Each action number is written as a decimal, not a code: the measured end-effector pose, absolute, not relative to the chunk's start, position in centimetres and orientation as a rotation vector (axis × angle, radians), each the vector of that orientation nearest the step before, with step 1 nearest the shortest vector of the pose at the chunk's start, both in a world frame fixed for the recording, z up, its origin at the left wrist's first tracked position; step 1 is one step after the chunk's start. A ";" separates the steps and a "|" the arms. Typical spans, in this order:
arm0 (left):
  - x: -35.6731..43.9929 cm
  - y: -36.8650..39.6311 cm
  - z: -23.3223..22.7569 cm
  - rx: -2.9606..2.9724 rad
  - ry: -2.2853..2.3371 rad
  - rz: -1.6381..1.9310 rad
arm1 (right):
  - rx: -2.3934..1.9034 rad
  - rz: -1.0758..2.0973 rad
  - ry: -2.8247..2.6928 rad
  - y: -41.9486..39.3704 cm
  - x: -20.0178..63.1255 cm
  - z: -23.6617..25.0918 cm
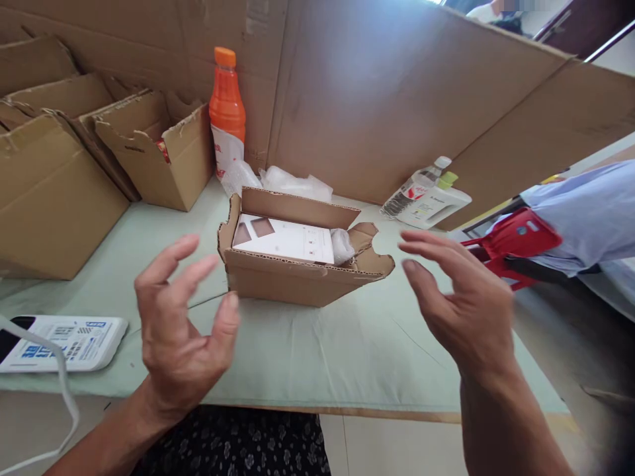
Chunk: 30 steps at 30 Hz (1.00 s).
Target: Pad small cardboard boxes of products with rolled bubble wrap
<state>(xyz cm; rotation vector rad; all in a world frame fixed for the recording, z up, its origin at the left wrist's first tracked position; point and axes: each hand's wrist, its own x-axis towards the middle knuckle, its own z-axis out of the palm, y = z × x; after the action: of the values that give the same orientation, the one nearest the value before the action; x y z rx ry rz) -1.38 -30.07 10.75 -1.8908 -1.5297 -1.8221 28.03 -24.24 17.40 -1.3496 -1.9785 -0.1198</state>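
In the middle of the table stands a cardboard box without a lid, its side edges cut in a wavy shape. A white printed carton lies inside it, with a wad of clear plastic wrap tucked in at the right end. My left hand hovers to the left and in front of the box, fingers apart, holding nothing. On the other side, my right hand is raised off the box's right end, also empty with its thumb and fingers spread. Neither hand touches the box.
Larger cardboard boxes crowd the left. Behind stand an orange bottle and plastic packaging; at back right, a clear bottle and white jug. A white device and cable lie front left. A red chair is beyond.
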 end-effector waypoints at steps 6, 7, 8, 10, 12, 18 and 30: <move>-3.3 -29.3 5.4 -1.997 -2.335 -2.101 | -1.501 0.443 -1.833 -26.3 28.0 9.5; -3.4 -28.8 5.0 -2.013 -2.391 -2.154 | -1.515 0.525 -1.828 -25.7 26.9 8.7; -3.4 -28.3 4.8 -2.006 -2.418 -2.201 | -1.528 0.579 -1.809 -24.9 25.8 8.1; -3.0 -26.9 4.9 -1.922 -2.415 -2.277 | -1.551 0.621 -1.762 -23.4 24.1 7.9; -1.8 -25.5 5.4 -1.836 -2.389 -2.333 | -1.567 0.607 -1.727 -22.5 24.0 8.3; 5.1 -24.2 5.5 -2.277 -2.133 -2.437 | -1.810 0.313 -1.472 -27.6 30.4 8.0; 5.3 -24.5 4.6 -2.615 -2.208 -2.207 | -1.625 0.527 -1.509 -31.8 37.1 2.9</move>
<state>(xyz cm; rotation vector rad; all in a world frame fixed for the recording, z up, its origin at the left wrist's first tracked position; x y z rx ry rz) 5.26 -24.47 4.62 -2.6147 -2.2076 -2.2068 37.06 -31.81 2.88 -1.6254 -1.5094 0.5275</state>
